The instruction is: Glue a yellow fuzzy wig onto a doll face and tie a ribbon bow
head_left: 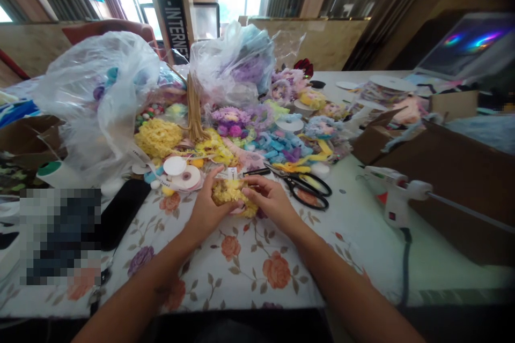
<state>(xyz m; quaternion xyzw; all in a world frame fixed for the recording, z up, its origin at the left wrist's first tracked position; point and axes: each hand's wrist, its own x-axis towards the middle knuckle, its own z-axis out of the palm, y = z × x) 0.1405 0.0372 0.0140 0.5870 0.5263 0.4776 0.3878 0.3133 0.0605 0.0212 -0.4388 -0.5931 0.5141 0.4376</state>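
Between my two hands is a fluffy yellow ruffled piece [231, 193], held just above the flowered tablecloth. My left hand [211, 203] grips its left side, thumb along the lower edge. On the right side, my right hand [267, 198] closes on it with thumb and fingers. A small white printed label [232, 173] shows at its top, and the underside is hidden. Black-handled scissors [309, 187] lie just right of my right hand. Ribbon spools [187, 177] sit left of my left hand.
A heap of colourful trims [281, 142] and clear plastic bags [108, 80] fills the back. A black phone [124, 214] lies at left. To the right stand a white hot glue gun [396, 193], its cord hanging toward the front, and a cardboard box [450, 182].
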